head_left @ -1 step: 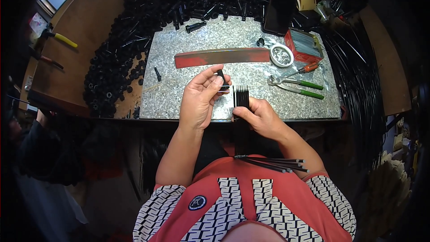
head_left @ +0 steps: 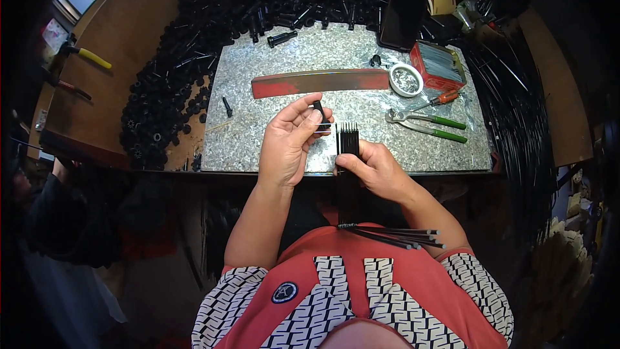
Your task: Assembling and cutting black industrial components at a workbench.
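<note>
My left hand (head_left: 292, 132) pinches a small black plastic-looking part (head_left: 321, 116) between thumb and fingers, above the near middle of the grey speckled board (head_left: 239, 136). Two thin pale wires (head_left: 328, 131) run from its fingertips to the top of a flat row of thin black rods (head_left: 349, 142). That row is upright in my right hand (head_left: 374, 168), the thumb pressed across its front. Comb-like tips stick up at its upper end. Near my shirt, thicker black rods with grey ends (head_left: 413, 239) fan out to the right from the row's lower end.
Beyond my hands lies a red-brown bar (head_left: 316, 83). To the right are a white dish of small metal pieces (head_left: 407, 80), a red box (head_left: 439, 68), an orange-handled screwdriver (head_left: 445, 97), green-handled pincers (head_left: 429, 124) and a phone (head_left: 403, 13). Black parts (head_left: 161, 97) heap up left and behind.
</note>
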